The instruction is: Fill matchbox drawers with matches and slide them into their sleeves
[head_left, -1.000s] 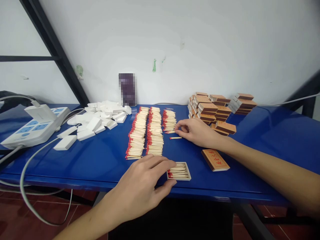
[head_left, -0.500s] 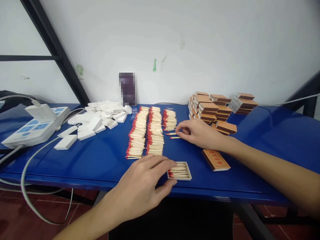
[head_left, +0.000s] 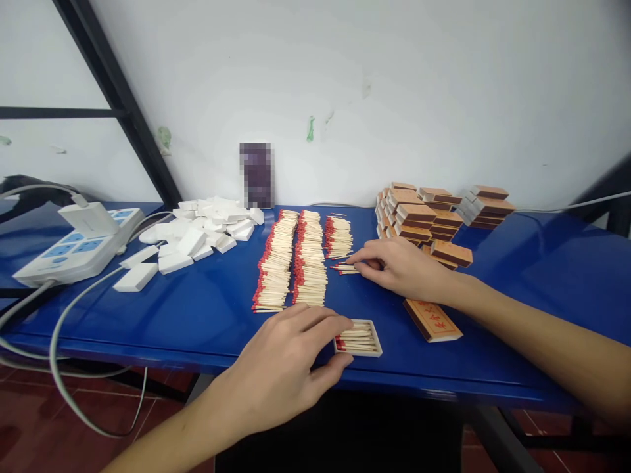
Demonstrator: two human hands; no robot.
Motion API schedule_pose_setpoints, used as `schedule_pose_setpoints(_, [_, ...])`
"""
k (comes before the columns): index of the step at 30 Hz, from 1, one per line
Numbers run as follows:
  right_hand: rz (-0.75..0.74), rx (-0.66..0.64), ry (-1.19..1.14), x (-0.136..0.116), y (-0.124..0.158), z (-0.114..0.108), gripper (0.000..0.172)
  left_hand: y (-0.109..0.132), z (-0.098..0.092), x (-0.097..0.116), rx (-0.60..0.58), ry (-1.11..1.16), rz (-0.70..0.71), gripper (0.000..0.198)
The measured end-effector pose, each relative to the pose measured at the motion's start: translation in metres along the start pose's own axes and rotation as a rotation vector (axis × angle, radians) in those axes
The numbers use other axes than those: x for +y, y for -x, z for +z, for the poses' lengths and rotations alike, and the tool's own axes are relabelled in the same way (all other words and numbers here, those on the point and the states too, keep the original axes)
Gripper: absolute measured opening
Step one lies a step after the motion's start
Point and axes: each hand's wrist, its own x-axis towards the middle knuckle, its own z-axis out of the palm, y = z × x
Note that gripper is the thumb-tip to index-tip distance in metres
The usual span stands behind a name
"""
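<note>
My left hand grips the near and far sides of a small white matchbox tray, which lies near the table's front edge. Red-tipped matches fill much of it, their heads toward my palm. Beyond, my right hand has its thumb and fingers closed on a few loose matches lying on the tabletop. The red heads stick out to the left; the other ends are hidden by my fingers. Just in front of my right wrist rests an orange matchbox sleeve.
Two long rows of matches and a shorter pile lie mid-table. White trays are heaped to the left, beside a power strip with cables. Matchbox sleeves stand stacked at right. A pixelated upright object leans against the wall.
The loose matches at my right fingertips are drawn closer together. My left hand stays on the tray. The whole view has shifted slightly.
</note>
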Motion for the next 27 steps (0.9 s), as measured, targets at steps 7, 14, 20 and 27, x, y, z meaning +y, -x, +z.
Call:
schedule_pose_setpoints(7, [-0.188,-0.015,-0.041,-0.0004,0.0011,-0.0018,0.035,-0.0017,0.0,0.0003,0.001,-0.004,0.006,0.026])
schedule_pose_setpoints(14, [-0.178,-0.012,0.01,0.0005,0.0029,-0.0031,0.033,-0.0009,-0.0003,0.0006,0.002,-0.015,0.009,0.025])
schedule_pose_setpoints(20, [-0.166,0.014,0.039,0.0026,0.0056,-0.0058,0.034,-0.0003,-0.0009,0.0013,0.007,-0.009,0.014,0.026])
schedule_pose_setpoints(27, [-0.193,0.002,0.044,0.0028,0.0065,-0.0045,0.035,-0.0012,-0.0018,0.0018,0.008,-0.006,0.01,0.025])
